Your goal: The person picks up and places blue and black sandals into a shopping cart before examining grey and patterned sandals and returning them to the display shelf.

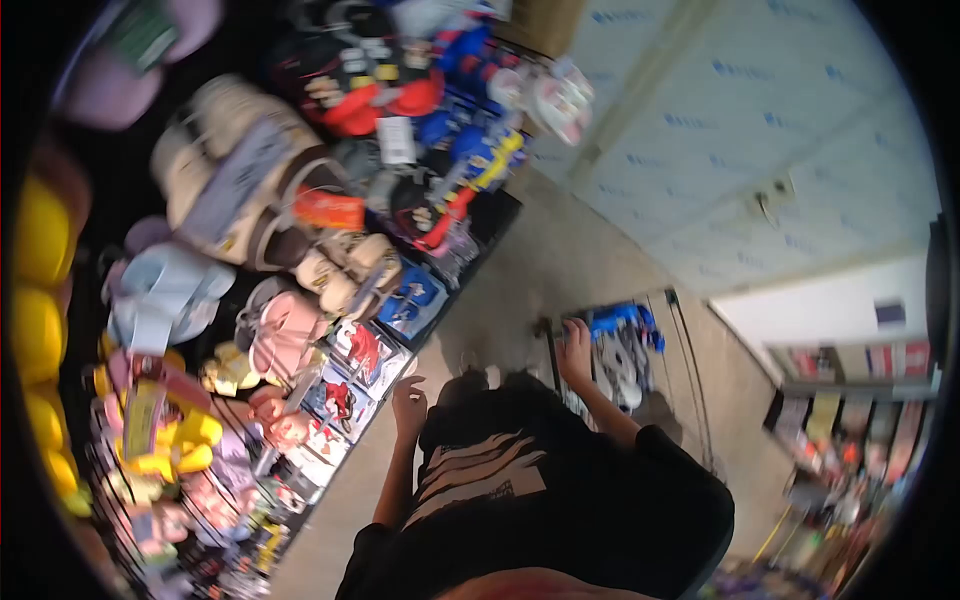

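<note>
My left hand point(408, 404) hangs beside the display edge, fingers loosely bent and apart, with nothing in it. The nearest things to it are picture cards point(362, 350) along the front of the slipper display. My right hand point(574, 354) is over the near side of a wire-framed cart point(708, 440), fingers stretched and apart. Grey and white slippers point(622, 370) lie in the cart, with blue ones point(622, 320) at its far end.
Left of me, a long display holds slippers: beige ones point(235, 165), pink ones point(285, 330), yellow ones point(170, 445). A film-covered wall panel point(740, 130) stands ahead. Stocked shelves point(850, 430) are at the right. Grey floor point(500, 270) runs between display and cart.
</note>
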The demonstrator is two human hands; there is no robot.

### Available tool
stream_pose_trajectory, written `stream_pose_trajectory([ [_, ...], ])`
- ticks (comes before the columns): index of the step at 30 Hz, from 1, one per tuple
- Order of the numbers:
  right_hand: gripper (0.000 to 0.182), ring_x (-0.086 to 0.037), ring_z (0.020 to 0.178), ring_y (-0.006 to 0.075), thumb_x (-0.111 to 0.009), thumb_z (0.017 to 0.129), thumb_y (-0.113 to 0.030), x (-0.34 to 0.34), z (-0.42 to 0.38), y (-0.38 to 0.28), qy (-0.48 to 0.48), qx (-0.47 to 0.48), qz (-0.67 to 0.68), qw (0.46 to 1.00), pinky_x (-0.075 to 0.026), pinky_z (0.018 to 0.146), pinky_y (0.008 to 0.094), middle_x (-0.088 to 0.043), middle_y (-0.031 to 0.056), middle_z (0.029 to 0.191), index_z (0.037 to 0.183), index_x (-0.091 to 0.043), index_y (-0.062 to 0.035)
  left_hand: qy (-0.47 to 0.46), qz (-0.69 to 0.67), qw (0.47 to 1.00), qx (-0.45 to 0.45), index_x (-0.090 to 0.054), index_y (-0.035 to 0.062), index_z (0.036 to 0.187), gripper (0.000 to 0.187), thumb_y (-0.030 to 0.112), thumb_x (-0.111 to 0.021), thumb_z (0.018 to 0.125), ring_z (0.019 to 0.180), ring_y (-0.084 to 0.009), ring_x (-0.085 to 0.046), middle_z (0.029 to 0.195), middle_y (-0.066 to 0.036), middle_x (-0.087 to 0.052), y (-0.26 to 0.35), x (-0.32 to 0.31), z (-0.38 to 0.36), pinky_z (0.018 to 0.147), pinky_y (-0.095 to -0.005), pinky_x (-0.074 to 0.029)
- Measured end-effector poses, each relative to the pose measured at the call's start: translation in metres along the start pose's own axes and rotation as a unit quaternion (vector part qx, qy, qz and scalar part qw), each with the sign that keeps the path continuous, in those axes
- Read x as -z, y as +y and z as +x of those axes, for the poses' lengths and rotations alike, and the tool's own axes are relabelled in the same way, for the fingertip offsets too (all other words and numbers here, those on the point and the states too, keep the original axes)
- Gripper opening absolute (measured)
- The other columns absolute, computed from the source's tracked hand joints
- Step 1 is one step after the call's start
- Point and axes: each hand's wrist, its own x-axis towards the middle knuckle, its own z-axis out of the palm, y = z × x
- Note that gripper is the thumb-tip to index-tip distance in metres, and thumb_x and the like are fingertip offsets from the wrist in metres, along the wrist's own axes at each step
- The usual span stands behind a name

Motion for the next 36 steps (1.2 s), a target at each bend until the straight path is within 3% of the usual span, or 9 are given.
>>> stream_pose_trajectory([
  [5, 0.063, -0.034, 0.135, 0.045, -0.061, 0.09, -0.02, 0.05, -0.164, 0.074, 0.025, -0.228, -0.181, 0.956, -0.03, 0.11, 0.0499, -0.029, 0.0258, 0.151, 0.144, -0.036, -0.0015, -0.141, 0.176, 0.971, -0.083, -0.064, 0.0022, 0.101, 0.032, -0.009, -0.051, 0.075, 0.101, -0.0354, -0.06, 0.102, -0.017, -0.065, -0.042, -0.032, 0.006, 0.087, -0.0407, -0.048],
  [9, 0.06, -0.049, 0.126, 0.041, -0.036, 0.102, -0.043, 0.027, -0.276, 0.148, -0.11, -0.59, 0.046, 0.798, -0.034, 0.108, 0.0481, -0.051, 0.0305, 0.134, 0.141, -0.042, 0.0031, -0.271, 0.174, 0.946, -0.039, -0.065, 0.0021, 0.11, 0.039, -0.006, -0.049, 0.075, 0.094, -0.0307, -0.066, 0.109, -0.018, -0.066, -0.108, -0.048, 0.01, 0.081, -0.0378, -0.052],
  [11, 0.062, -0.054, 0.12, 0.0421, -0.03, 0.103, -0.047, -0.021, -0.351, 0.193, -0.198, -0.49, -0.029, 0.848, -0.038, 0.105, 0.0472, -0.057, 0.0318, 0.126, 0.132, -0.051, 0.0038, -0.333, 0.195, 0.923, 0.012, -0.065, 0.0019, 0.111, 0.04, -0.006, -0.046, 0.076, 0.084, -0.0299, -0.068, 0.103, -0.017, -0.068, -0.089, -0.053, 0.009, 0.075, -0.035, -0.054],
  [13, 0.051, -0.064, 0.097, 0.0366, -0.037, 0.102, -0.043, -0.016, -0.343, 0.176, -0.062, -0.457, -0.027, 0.887, -0.046, 0.091, 0.0388, -0.069, 0.0204, 0.104, 0.116, -0.065, -0.0019, -0.358, 0.229, 0.905, -0.028, -0.064, 0.0011, 0.105, 0.031, -0.006, -0.048, 0.079, 0.077, -0.0197, -0.068, 0.087, -0.011, -0.07, -0.115, -0.051, 0.016, 0.07, -0.0302, -0.053],
  [19, 0.049, -0.066, 0.103, 0.0375, -0.051, 0.094, -0.044, 0.014, -0.321, 0.21, -0.03, -0.6, 0.057, 0.797, -0.05, 0.091, 0.042, -0.068, 0.0247, 0.107, 0.112, -0.068, -0.0015, -0.362, 0.256, 0.895, -0.052, -0.065, 0.005, 0.095, 0.023, 0.003, -0.077, 0.076, 0.071, -0.0146, -0.066, 0.077, -0.006, -0.067, -0.105, -0.037, 0.011, 0.061, -0.0276, -0.05],
  [25, 0.041, -0.066, 0.074, 0.0209, -0.059, 0.091, -0.035, -0.006, -0.308, 0.32, 0.019, -0.575, 0.154, 0.803, -0.052, 0.069, 0.0357, -0.07, 0.0136, 0.082, 0.103, -0.068, 0.0029, -0.315, 0.303, 0.894, -0.1, -0.067, 0.0058, 0.103, 0.021, 0.01, -0.063, 0.083, 0.062, -0.0178, -0.064, 0.075, -0.009, -0.068, -0.064, -0.047, 0.003, 0.057, -0.0308, -0.048],
  [27, 0.034, -0.06, 0.062, 0.017, -0.062, 0.092, -0.027, -0.002, -0.271, 0.348, 0.114, -0.586, 0.274, 0.754, -0.049, 0.057, 0.032, -0.065, 0.0067, 0.077, 0.107, -0.066, 0.0024, -0.348, 0.282, 0.894, -0.009, -0.065, 0.0046, 0.114, 0.03, 0.007, -0.057, 0.085, 0.071, -0.0188, -0.067, 0.089, -0.012, -0.07, -0.053, -0.05, -0.005, 0.059, -0.0319, -0.05],
  [33, 0.03, -0.066, 0.081, 0.0259, -0.056, 0.095, -0.022, 0.018, -0.155, 0.445, 0.136, -0.29, -0.08, 0.944, -0.054, 0.072, 0.0401, -0.069, 0.0147, 0.096, 0.114, -0.066, -0.001, -0.29, 0.249, 0.924, 0.025, -0.062, 0.0048, 0.122, 0.034, 0.008, -0.059, 0.088, 0.081, -0.0182, -0.069, 0.111, -0.015, -0.068, -0.064, -0.05, -0.051, 0.067, -0.0282, -0.054],
  [36, 0.03, -0.061, 0.11, 0.0375, -0.055, 0.094, -0.022, 0.051, -0.073, 0.447, 0.013, -0.417, 0.035, 0.908, -0.047, 0.095, 0.0461, -0.065, 0.0252, 0.115, 0.112, -0.067, -0.0004, -0.298, 0.281, 0.912, -0.009, -0.064, 0.0064, 0.119, 0.031, 0.014, -0.063, 0.089, 0.086, -0.0213, -0.069, 0.108, -0.015, -0.07, -0.063, -0.038, -0.083, 0.074, -0.0324, -0.055],
])
